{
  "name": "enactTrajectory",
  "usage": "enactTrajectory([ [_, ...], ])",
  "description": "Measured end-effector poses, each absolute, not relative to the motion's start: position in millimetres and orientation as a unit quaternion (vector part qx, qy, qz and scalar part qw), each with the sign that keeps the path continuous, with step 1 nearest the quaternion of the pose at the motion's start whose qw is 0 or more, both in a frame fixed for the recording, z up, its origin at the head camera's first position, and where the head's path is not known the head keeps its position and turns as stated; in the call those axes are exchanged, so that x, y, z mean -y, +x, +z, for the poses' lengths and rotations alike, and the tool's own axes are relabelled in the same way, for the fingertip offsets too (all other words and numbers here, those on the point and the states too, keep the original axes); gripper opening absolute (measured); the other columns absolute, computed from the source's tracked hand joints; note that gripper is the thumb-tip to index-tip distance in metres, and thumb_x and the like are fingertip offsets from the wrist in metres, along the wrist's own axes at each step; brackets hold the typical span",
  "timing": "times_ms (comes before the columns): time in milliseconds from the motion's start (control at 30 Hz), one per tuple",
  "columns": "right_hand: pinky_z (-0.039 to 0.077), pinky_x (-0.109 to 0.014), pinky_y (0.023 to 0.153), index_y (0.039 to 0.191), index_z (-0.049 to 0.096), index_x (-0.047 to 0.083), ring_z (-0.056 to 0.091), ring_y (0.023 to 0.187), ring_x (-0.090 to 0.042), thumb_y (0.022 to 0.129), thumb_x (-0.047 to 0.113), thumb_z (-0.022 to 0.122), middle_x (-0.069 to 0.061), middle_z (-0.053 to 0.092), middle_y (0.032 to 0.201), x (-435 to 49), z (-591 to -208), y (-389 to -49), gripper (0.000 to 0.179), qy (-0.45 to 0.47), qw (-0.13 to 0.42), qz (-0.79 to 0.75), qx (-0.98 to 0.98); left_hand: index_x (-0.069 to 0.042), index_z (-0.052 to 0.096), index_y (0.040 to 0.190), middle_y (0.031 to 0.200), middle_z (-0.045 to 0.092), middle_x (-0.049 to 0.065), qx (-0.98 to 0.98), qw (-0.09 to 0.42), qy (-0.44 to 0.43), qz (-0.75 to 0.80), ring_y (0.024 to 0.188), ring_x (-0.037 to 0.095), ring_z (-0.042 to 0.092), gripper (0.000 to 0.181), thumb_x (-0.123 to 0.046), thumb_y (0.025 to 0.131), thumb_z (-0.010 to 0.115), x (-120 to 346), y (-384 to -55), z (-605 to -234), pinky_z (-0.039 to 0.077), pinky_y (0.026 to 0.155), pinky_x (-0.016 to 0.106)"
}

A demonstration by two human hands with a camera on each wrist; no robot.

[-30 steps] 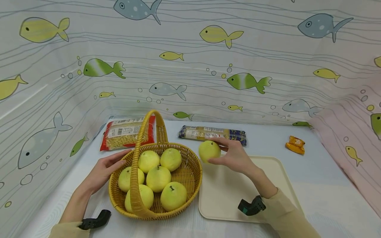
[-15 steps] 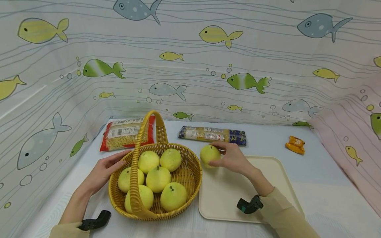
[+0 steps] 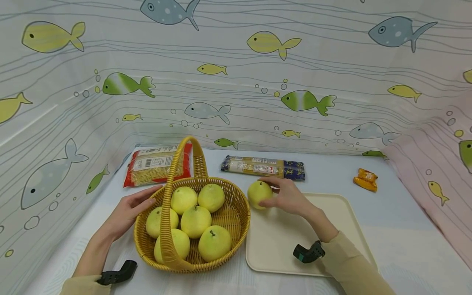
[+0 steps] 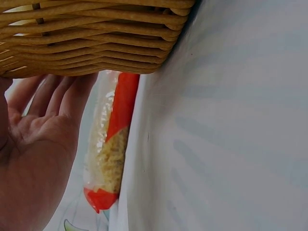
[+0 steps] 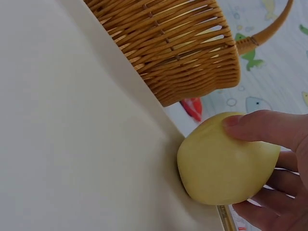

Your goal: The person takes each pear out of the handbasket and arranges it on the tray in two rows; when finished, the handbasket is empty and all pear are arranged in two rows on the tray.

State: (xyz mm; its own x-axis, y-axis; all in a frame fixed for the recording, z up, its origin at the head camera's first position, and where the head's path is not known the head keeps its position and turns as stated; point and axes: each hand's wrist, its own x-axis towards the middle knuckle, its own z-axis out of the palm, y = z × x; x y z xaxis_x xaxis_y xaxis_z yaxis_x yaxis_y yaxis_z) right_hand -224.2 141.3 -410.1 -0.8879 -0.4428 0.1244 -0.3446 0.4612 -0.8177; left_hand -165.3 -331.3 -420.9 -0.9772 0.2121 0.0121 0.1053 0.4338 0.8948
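Observation:
My right hand [image 3: 289, 196] holds a round yellow-green pear [image 3: 259, 195] between thumb and fingers. In the right wrist view that pear [image 5: 226, 161] touches the cream tray [image 5: 72, 120], at its back left corner by the head view. Left of the tray stands a yellow wicker basket [image 3: 241, 246] with a tall handle; several similar pears [image 3: 215, 243] lie inside, with bare wicker at its right side. My left hand [image 3: 129, 211] rests against the basket's left side, its fingers fairly straight. The left wrist view has that palm [image 4: 41, 149] bare, with fingertips hidden behind the wicker.
Behind the basket lies a red-edged clear bag of pasta [image 3: 156, 166]. A long pasta packet with dark blue ends [image 3: 263, 167] lies behind the tray. A small orange packet [image 3: 366, 179] is at the far right. Fish-printed cloth walls [image 3: 236, 90] enclose the table's back and sides.
My right hand has lowered the pear slightly, onto the tray's back left corner, and still holds it. The left hand and the basket have stayed in place.

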Motion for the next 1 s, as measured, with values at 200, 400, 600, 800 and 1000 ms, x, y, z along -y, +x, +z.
enactTrajectory([
  [200, 0.051, -0.038, 0.101, 0.136, 0.062, 0.009, 0.059, 0.126, -0.033, 0.075, 0.021, 0.089, -0.015, 0.055, 0.143, -142.5, -413.3, -226.6, 0.068, -0.244, 0.045, -0.458, -0.854, -0.011, 0.044, 0.152, 0.138, 0.055, -0.022, -0.834, 0.057, 0.097, 0.541, 0.121, -0.013, 0.050, 0.049, -0.027, 0.106, 0.050, 332.6, -165.2, -421.1, 0.046, 0.093, 0.012],
  [400, 0.049, -0.040, 0.105, 0.136, 0.062, 0.011, 0.058, 0.127, -0.030, 0.073, 0.022, 0.090, -0.011, 0.055, 0.144, -143.0, -414.6, -227.3, 0.070, -0.236, 0.051, -0.459, -0.855, -0.010, 0.043, 0.152, 0.137, 0.055, -0.023, -0.832, 0.056, 0.100, 0.544, 0.121, -0.013, 0.050, 0.049, -0.026, 0.106, 0.050, 333.0, -165.5, -421.2, 0.047, 0.093, 0.012],
  [600, 0.048, -0.041, 0.105, 0.137, 0.061, 0.013, 0.057, 0.127, -0.030, 0.073, 0.021, 0.090, -0.010, 0.054, 0.144, -142.8, -414.6, -227.4, 0.071, -0.230, 0.070, -0.472, -0.848, -0.011, 0.044, 0.152, 0.138, 0.054, -0.022, -0.835, 0.056, 0.095, 0.538, 0.121, -0.014, 0.049, 0.050, -0.028, 0.106, 0.051, 332.2, -164.9, -420.8, 0.046, 0.093, 0.011],
  [800, 0.048, -0.042, 0.106, 0.138, 0.060, 0.014, 0.057, 0.128, -0.030, 0.073, 0.022, 0.091, -0.010, 0.054, 0.144, -142.7, -415.4, -228.4, 0.072, -0.231, 0.077, -0.478, -0.844, -0.012, 0.044, 0.152, 0.138, 0.054, -0.021, -0.838, 0.055, 0.093, 0.534, 0.121, -0.014, 0.049, 0.049, -0.029, 0.106, 0.051, 331.5, -164.8, -419.9, 0.046, 0.093, 0.011],
  [1000, 0.048, -0.040, 0.105, 0.137, 0.060, 0.013, 0.057, 0.128, -0.029, 0.072, 0.021, 0.091, -0.010, 0.055, 0.143, -142.8, -415.6, -228.5, 0.073, -0.231, 0.074, -0.475, -0.846, -0.012, 0.045, 0.152, 0.139, 0.054, -0.021, -0.842, 0.053, 0.092, 0.530, 0.121, -0.014, 0.048, 0.049, -0.029, 0.106, 0.051, 331.4, -165.4, -420.3, 0.045, 0.093, 0.010],
])
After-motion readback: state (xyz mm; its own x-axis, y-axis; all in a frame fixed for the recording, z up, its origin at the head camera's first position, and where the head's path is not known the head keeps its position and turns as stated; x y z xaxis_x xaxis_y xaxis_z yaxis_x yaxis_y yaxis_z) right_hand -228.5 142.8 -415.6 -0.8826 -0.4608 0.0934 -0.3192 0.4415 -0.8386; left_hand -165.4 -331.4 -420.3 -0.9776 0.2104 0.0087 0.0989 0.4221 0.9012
